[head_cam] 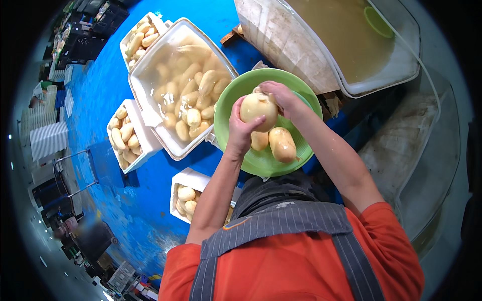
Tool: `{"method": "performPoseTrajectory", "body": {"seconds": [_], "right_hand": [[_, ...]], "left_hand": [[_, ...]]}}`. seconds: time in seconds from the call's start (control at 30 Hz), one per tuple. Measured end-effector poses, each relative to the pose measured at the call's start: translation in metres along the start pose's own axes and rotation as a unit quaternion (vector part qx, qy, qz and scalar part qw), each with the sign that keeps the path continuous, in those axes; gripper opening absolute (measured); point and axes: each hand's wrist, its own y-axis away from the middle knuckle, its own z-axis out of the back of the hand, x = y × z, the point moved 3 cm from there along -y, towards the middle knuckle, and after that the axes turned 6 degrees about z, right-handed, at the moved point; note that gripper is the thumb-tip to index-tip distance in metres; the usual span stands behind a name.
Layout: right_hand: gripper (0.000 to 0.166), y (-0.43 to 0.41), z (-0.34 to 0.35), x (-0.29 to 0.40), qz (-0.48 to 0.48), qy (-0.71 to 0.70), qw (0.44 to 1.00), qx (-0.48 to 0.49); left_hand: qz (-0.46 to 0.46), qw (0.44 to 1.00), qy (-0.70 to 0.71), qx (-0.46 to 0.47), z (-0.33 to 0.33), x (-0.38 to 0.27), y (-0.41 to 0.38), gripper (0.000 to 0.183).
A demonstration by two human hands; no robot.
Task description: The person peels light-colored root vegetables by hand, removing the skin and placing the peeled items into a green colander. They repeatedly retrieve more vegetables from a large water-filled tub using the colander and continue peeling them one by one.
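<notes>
Over a green plastic colander (230, 150), I hold a thick, pale lotus root section (255, 113) with both hands. My left hand (239, 126) wraps around its left and near side, the thumb across the front. My right hand (279, 97) grips the far right end, where the fingers are partly hidden behind the root. Below my hands, a browner lotus root section (283, 145) lies in the colander. Another lotus root piece (260, 140) sits beside it, partly covered by the held one.
Left of the colander, a white tub (150, 116) holds water and many lotus roots. White foam boxes (150, 152) with more roots stand around it on the blue floor (150, 199). At upper right, a large tank (286, 45) contains murky water and a green basin (378, 22).
</notes>
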Motion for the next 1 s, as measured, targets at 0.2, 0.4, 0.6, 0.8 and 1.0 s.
{"method": "performPoseTrajectory", "body": {"seconds": [0.2, 0.4, 0.6, 0.8, 1.0], "right_hand": [[0.032, 0.046, -0.03, -0.046, 0.159, -0.2, 0.961, -0.109], [0.039, 0.081, -0.045, 0.011, 0.469, 0.413, 0.772, -0.114], [0.035, 0.028, -0.019, 0.029, 0.338, 0.349, 0.868, -0.106], [0.033, 0.002, -0.007, 0.002, 0.036, -0.034, 0.998, -0.033], [0.016, 0.051, 0.022, -0.06, 0.001, 0.161, 0.987, 0.003]], "left_hand": [[0.146, 0.912, 0.368, -0.105, -0.007, -0.005, -0.02, 0.052], [0.181, 0.885, 0.426, -0.042, -0.006, 0.037, -0.019, 0.045], [0.244, 0.888, 0.383, -0.077, -0.036, 0.028, -0.009, 0.048], [0.169, 0.867, 0.468, -0.028, -0.008, 0.031, -0.006, 0.049], [0.151, 0.876, 0.437, -0.139, 0.072, -0.006, -0.02, 0.049]]}}
